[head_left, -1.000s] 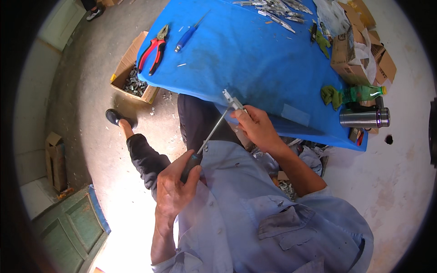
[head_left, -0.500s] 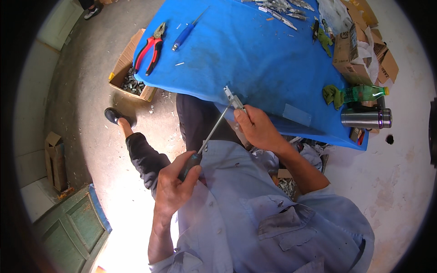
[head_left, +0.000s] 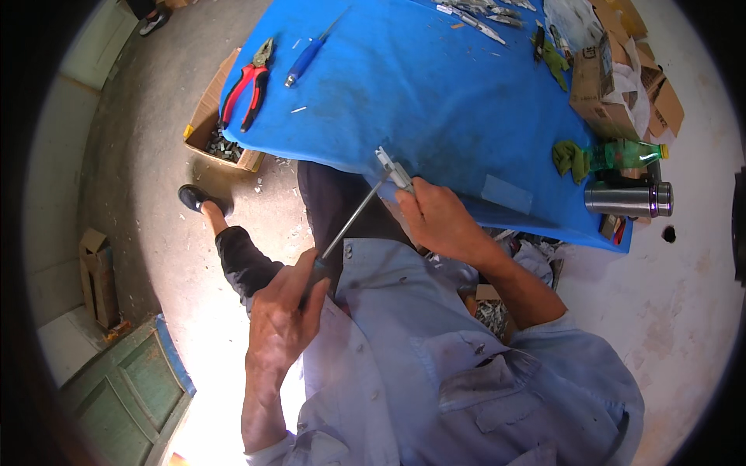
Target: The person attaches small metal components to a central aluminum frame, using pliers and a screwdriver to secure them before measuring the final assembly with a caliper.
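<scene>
In my left hand (head_left: 285, 314) a screwdriver (head_left: 353, 220) is gripped by its dark handle, the long steel shaft slanting up and to the right. Its tip meets the side of a small silver metal part (head_left: 395, 171), narrow and bracket-like. My right hand (head_left: 439, 220) pinches that part by its near end, just over the front edge of the blue-covered table (head_left: 342, 116). The fingers of my right hand hide the rest of the part.
Red-and-black pliers (head_left: 250, 85) and a blue screwdriver (head_left: 307, 60) lie on the table's left. Several metal parts (head_left: 474, 23) sit at the back. At the right are a cardboard box (head_left: 594, 89), green bottle (head_left: 625, 154) and steel flask (head_left: 628, 199). A box of metal bits (head_left: 221, 144) stands lower left.
My left hand has shifted slightly left and down, its fingers now further over the screwdriver handle. The metal part has moved a little left in my right hand.
</scene>
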Demonstrator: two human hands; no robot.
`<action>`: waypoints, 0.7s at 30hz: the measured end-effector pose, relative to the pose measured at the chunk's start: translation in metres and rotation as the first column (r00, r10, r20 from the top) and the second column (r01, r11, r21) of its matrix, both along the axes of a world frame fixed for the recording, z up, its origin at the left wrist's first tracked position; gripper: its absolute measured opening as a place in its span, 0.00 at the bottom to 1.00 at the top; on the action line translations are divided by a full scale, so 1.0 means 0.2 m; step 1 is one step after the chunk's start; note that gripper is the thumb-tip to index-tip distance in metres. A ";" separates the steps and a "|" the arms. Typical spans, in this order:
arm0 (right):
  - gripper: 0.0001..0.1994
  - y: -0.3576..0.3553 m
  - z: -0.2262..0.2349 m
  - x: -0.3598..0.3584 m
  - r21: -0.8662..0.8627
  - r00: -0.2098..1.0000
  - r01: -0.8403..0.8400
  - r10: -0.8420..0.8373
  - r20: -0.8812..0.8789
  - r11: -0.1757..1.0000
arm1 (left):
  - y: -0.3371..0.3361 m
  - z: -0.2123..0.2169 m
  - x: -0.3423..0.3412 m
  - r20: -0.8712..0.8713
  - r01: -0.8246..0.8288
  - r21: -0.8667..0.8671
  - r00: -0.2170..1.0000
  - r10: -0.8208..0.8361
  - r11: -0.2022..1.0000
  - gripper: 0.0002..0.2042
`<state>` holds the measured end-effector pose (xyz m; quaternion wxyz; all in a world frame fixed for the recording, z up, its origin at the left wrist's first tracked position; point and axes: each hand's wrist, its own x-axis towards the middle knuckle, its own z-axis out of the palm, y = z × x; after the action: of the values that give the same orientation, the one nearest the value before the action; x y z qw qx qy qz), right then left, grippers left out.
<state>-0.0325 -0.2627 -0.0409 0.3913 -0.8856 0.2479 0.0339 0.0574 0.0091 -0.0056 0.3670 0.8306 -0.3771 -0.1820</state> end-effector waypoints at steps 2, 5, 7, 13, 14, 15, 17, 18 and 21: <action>0.20 0.00 0.04 0.02 0.001 0.995 0.002 -0.002 -0.102 1.000 | -0.01 0.05 0.01 0.085 0.027 0.069 0.996 -0.033 0.997 0.20; 0.21 0.00 0.05 0.02 -0.029 0.988 -0.015 0.010 -0.156 0.999 | -0.01 0.08 0.02 0.217 0.059 0.165 0.972 -0.095 0.984 0.21; 0.21 0.00 0.04 0.02 -0.050 0.989 -0.030 0.023 -0.148 0.998 | 0.00 0.08 0.03 0.305 0.068 0.203 0.944 -0.129 0.977 0.21; 0.21 0.00 0.02 0.02 -0.092 0.992 -0.020 0.008 -0.130 0.996 | -0.01 0.10 0.04 0.344 0.073 0.225 0.927 -0.150 0.972 0.20; 0.21 0.00 0.02 0.02 -0.093 0.993 -0.012 0.000 -0.122 0.996 | -0.01 0.10 0.04 0.286 0.074 0.178 0.950 -0.123 0.981 0.20; 0.21 0.00 0.01 0.02 -0.092 0.993 -0.005 -0.005 -0.116 0.996 | 0.01 0.08 0.04 0.224 0.070 0.132 0.970 -0.098 0.989 0.20; 0.21 0.01 0.02 0.03 -0.082 0.992 0.014 -0.025 -0.124 0.996 | 0.02 0.08 0.05 0.108 0.058 0.057 0.992 -0.064 0.997 0.19; 0.21 0.02 0.03 0.03 -0.075 0.991 0.022 -0.032 -0.127 0.997 | 0.03 0.09 0.05 0.057 0.051 0.027 0.997 -0.053 0.998 0.19; 0.21 0.02 0.04 0.03 -0.062 0.988 0.023 -0.032 -0.151 0.998 | 0.03 0.09 0.06 -0.025 0.037 0.002 0.999 -0.037 0.999 0.18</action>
<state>-0.0256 -0.2584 -0.0337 0.3449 -0.8882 0.2902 0.0886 0.0686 0.0156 0.0127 0.3672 0.8217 -0.3874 -0.1996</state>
